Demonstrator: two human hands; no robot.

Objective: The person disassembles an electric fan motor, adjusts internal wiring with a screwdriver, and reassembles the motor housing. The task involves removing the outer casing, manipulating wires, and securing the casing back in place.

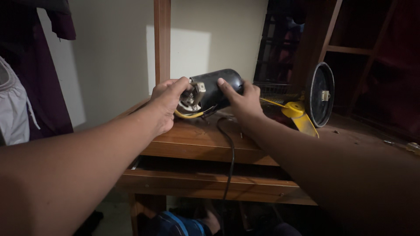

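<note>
- Both bare forearms reached forward from the bottom corners of the view, converging toward the middle.
- The left hand (166, 98) was raised with its wrist bent, fingers curled over and closed in a grip.
- The right hand (243, 101) sat just opposite, knuckles up, fingers wrapped and clamped shut.
- The hands were near each other, not touching.
</note>
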